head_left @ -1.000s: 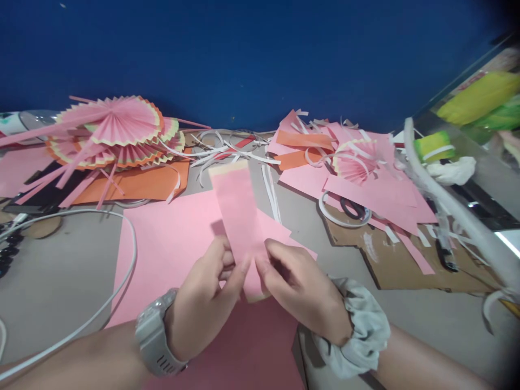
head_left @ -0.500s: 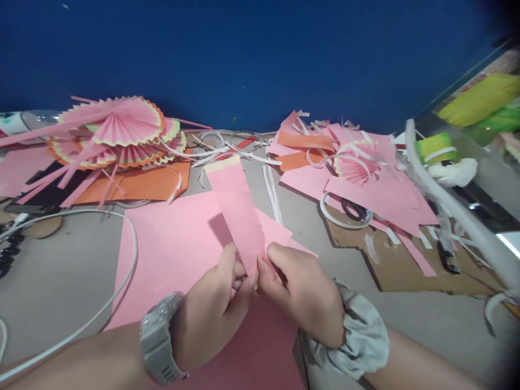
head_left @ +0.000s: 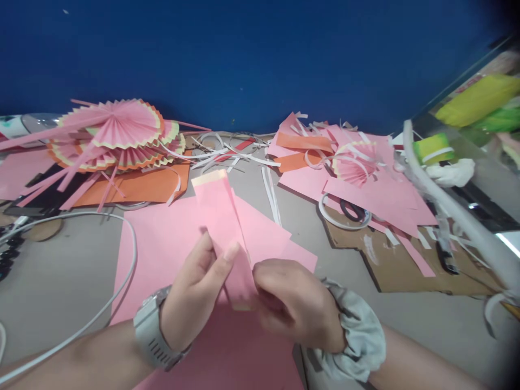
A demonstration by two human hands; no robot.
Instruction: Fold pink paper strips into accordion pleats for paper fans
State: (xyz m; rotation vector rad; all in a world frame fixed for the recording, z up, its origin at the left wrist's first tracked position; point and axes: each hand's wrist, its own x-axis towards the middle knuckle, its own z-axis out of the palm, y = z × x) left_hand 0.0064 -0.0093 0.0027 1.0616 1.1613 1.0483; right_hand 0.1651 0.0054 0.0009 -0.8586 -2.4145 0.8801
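Note:
A folded strip of pink paper [head_left: 217, 216] with pale yellow ends slants up and away between my hands. My left hand [head_left: 199, 290] grips it from the left, thumb on top and fingers behind. Curled at the strip's lower right edge is my right hand [head_left: 296, 303], slightly blurred; its fingertips are hidden, so I cannot tell whether they pinch the paper. Beneath both hands lie larger pink paper sheets [head_left: 162, 238] on the grey table.
Pleated pink paper fans [head_left: 114, 124] lie at the back left on orange paper [head_left: 142, 181]. Paper scraps [head_left: 304, 179] and a pleated fan [head_left: 357, 162] cover cardboard [head_left: 390, 271] at right. A white cable [head_left: 136, 244] loops at left, and white strips [head_left: 272, 195] lie behind.
My left hand has shifted left and up along the strip, its thumb now flat on it. The strip has moved left, and my right hand has moved slightly down, away from the left.

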